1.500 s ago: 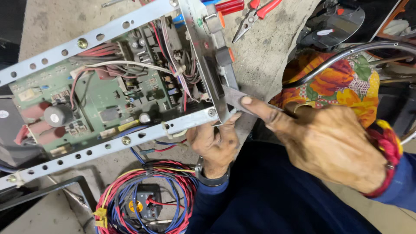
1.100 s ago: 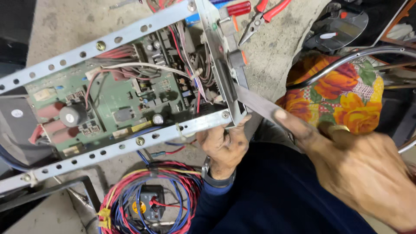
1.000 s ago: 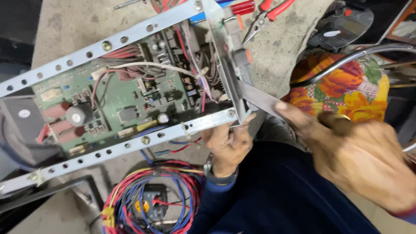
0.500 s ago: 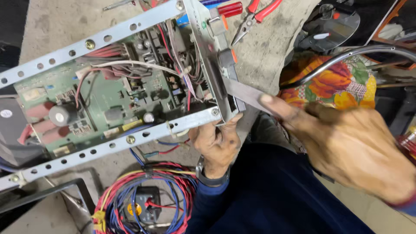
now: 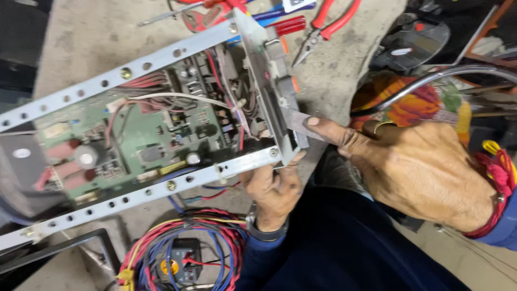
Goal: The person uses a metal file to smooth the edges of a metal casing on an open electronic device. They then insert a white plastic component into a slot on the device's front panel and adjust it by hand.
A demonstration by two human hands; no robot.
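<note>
An open metal chassis point(image 5: 134, 70) with perforated rails holds a green circuit board point(image 5: 129, 145) with red and white wires. My left hand point(image 5: 274, 188) grips the chassis from below at its near corner, thumb on the end plate point(image 5: 269, 81). My right hand point(image 5: 420, 167) holds a thin flat metal blade point(image 5: 293, 119), forefinger pressed along it, its tip against the end plate's edge.
Red-handled pliers point(image 5: 323, 24) and other red and blue-handled tools lie on the concrete floor beyond the chassis. A bundle of red, blue and yellow wires with a small meter point(image 5: 177, 258) lies below. A flowered cloth point(image 5: 409, 102) and a curved metal tube point(image 5: 431, 81) are at right.
The view shifted a little. My right hand has stayed on the blade at the end plate, sliding slightly; my left hand keeps its grip on the chassis corner.
</note>
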